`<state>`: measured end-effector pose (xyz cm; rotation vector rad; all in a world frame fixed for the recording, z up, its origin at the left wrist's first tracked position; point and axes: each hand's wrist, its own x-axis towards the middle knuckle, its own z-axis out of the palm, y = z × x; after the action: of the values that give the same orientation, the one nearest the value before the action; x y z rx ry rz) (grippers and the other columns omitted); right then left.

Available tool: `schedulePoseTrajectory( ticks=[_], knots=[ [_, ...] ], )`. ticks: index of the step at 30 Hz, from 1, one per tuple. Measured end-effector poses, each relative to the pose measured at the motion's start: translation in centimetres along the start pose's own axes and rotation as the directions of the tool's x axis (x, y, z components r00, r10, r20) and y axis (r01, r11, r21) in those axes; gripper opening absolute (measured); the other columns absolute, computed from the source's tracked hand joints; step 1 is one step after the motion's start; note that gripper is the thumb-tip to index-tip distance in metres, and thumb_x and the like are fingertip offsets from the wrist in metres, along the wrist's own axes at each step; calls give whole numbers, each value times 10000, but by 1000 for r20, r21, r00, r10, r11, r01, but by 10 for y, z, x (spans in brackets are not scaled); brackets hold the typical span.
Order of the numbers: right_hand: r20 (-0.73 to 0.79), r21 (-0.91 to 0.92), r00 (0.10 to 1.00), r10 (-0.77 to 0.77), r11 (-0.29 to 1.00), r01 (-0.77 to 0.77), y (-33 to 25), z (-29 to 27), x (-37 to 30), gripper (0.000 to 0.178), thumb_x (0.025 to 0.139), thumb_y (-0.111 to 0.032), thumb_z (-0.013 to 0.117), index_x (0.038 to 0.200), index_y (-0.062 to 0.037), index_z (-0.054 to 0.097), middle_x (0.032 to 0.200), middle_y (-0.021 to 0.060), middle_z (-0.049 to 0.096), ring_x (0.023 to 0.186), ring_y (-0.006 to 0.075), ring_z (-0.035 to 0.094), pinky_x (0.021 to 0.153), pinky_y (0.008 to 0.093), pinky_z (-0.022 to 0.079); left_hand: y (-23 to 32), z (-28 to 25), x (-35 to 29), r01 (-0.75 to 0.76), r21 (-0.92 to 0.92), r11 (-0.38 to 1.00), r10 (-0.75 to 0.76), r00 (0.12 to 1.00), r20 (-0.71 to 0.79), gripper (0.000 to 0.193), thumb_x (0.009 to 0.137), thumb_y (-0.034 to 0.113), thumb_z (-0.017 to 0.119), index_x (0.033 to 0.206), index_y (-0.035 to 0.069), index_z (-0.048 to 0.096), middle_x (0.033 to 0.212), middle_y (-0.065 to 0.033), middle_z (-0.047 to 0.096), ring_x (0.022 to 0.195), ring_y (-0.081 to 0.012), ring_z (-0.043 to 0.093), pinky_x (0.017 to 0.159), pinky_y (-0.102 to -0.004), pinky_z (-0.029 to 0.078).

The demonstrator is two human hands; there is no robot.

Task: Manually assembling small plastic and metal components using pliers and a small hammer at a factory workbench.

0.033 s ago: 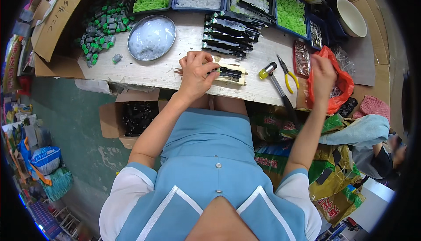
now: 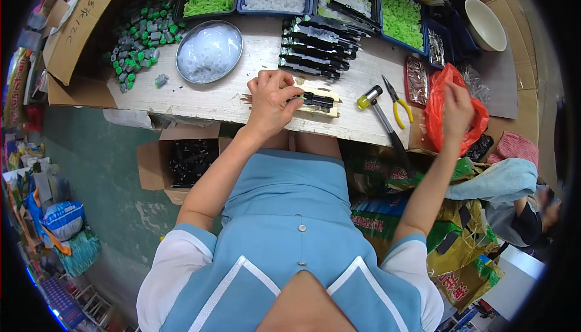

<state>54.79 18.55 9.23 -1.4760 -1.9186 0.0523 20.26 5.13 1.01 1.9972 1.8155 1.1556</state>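
Observation:
My left hand (image 2: 270,101) is closed, thumb and fingers pinching the left end of a small black plastic part (image 2: 319,100). That part lies in a cream-coloured block (image 2: 334,106) near the table's front edge. Over the open red plastic bag (image 2: 440,84) at the right is my right hand (image 2: 458,113), its fingers curled together. What they hold, if anything, is too small to make out. Between the hands lie a hammer (image 2: 380,114) with a yellow-tipped head and pliers (image 2: 397,103) with yellow handles.
A row of black assembled parts (image 2: 315,48) lies beyond the block. Left of it stand a round dish (image 2: 209,54) of whitish pieces and a pile of grey-green pieces (image 2: 142,42). Trays (image 2: 276,11) line the back. A red tray (image 2: 416,81) of metal pins sits by the bag.
My right hand has shifted a little to the right over the red bag. My left hand and the black part look unmoved.

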Motion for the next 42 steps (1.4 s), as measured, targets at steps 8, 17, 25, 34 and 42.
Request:
schedulePoseTrajectory(
  ticks=[8,17,25,34,42],
  knots=[
    [219,-567,826,520,756,-326,113,-33,-9,292,754,-229,605,1027,-126,609,964,151,613,893,342,583,741,446,440,2,-8,16,-107,103,989,91,984,151,127,613,117,709,725,139,652,864,12,520,919,-204,453,791,-387,280],
    [268,-627,850,453,752,-203,119,-1,-16,329,750,-318,589,972,-80,635,899,190,628,882,346,598,752,416,459,1,-3,1,-187,135,973,182,982,47,177,651,148,693,821,133,643,932,-21,532,946,-222,462,799,-393,278],
    [295,-421,837,461,849,-320,156,1,-20,317,778,-290,571,985,-52,598,909,185,629,886,338,602,756,407,456,-69,-54,90,10,259,966,48,975,-215,197,677,211,685,858,135,662,861,-79,577,883,-260,514,745,-404,367],
    [126,-504,882,454,795,-338,127,23,0,300,790,-175,535,1067,-59,556,933,214,620,902,373,588,783,419,450,-158,-91,173,374,320,870,-396,918,5,326,643,203,726,946,95,673,887,-143,649,801,-277,625,725,-354,483],
    [153,-219,819,552,828,-517,171,6,-15,228,735,-150,582,933,-42,616,744,117,634,635,192,611,614,316,477,-159,-118,153,429,-421,799,-533,829,-167,165,692,84,716,853,55,698,760,-37,604,690,-114,532,651,-248,425]
  ],
)
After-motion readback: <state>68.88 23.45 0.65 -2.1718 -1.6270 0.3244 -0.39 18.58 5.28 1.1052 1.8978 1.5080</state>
